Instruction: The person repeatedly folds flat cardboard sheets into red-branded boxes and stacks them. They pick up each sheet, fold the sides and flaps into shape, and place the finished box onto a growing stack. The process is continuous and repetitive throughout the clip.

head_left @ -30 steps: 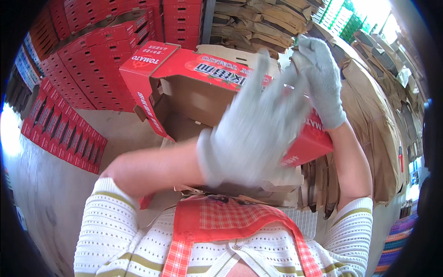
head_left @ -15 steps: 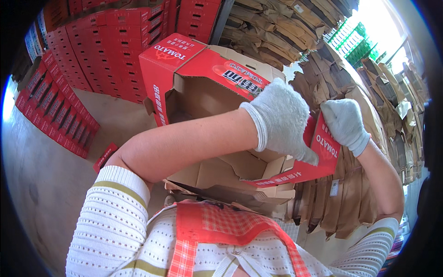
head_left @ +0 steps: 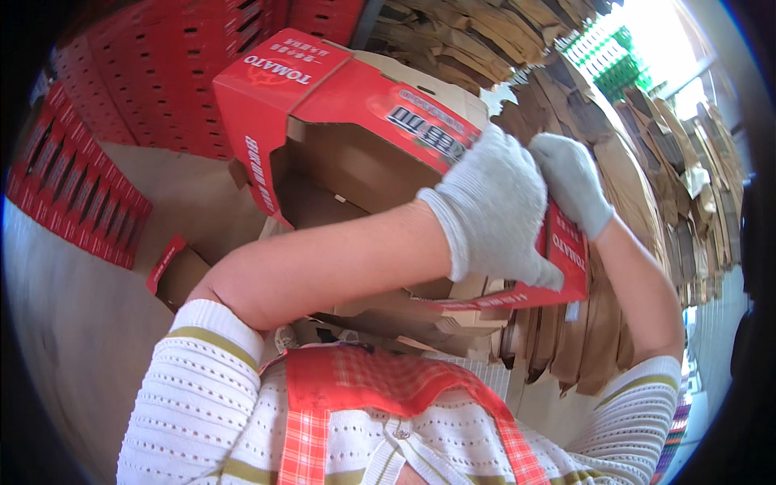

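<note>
A red cardboard box (head_left: 335, 95) with a bare brown inside lies tilted in front of me, its open side facing me. My left hand (head_left: 501, 214), in a pale grey glove, grips the box's right end, with the thumb stretched down along the end panel. Most of its other fingers are hidden behind the hand. Close beside it, my right hand (head_left: 570, 178), gloved alike, is closed on the upper edge of the same end panel. My left forearm crosses the box opening and covers part of the inside.
Tall stacks of red boxes (head_left: 145, 81) stand at the far left, with a lower red stack (head_left: 77, 182) nearer. An open red carton (head_left: 182, 271) sits on the floor. Bundles of flattened brown cardboard (head_left: 614, 162) are piled behind and right. Green crates (head_left: 618, 69) show at the far right.
My right hand has moved left and up along the end panel, closer to my left hand. The box appears slightly farther left and higher in view. The left hand keeps its grip.
</note>
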The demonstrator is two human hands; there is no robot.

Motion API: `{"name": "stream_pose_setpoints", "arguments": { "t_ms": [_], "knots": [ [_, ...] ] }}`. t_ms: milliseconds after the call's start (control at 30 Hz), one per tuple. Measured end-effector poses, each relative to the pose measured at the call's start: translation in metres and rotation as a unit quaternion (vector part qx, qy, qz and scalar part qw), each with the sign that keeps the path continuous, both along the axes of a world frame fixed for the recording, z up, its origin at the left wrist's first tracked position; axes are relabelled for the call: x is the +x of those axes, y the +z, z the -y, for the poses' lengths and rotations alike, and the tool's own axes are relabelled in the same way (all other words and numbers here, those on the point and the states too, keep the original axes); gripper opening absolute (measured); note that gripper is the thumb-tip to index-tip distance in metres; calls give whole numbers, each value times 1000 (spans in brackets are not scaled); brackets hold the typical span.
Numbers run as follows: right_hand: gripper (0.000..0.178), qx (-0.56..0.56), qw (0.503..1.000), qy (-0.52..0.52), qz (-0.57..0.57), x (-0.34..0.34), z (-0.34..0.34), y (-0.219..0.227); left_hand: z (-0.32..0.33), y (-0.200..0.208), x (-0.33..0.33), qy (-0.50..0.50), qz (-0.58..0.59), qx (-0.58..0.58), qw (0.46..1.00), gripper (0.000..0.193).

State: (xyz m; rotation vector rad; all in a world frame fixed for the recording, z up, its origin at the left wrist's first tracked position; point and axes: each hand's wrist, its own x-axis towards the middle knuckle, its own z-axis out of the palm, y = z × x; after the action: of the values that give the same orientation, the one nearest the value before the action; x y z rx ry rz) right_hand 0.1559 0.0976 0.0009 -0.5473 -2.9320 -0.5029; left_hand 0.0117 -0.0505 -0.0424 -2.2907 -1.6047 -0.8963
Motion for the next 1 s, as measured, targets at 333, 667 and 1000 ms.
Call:
{"name": "stream_pose_setpoints", "arguments": {
  "t_ms": [333, 667, 1000],
  "knots": [
    [51, -187, 973, 46, -123, -12, 55, 12, 33, -19, -56, -199, 244, 170, 934, 41],
    [22, -708, 517, -253, -410, 83, -25, -145, 113, -52, -79, -92, 104, 22, 990, 103],
    [25, -296, 752, -69, -584, 105, -10, -56, -23, -34, 80, -157, 162, 186, 956, 96]
  ]
}}
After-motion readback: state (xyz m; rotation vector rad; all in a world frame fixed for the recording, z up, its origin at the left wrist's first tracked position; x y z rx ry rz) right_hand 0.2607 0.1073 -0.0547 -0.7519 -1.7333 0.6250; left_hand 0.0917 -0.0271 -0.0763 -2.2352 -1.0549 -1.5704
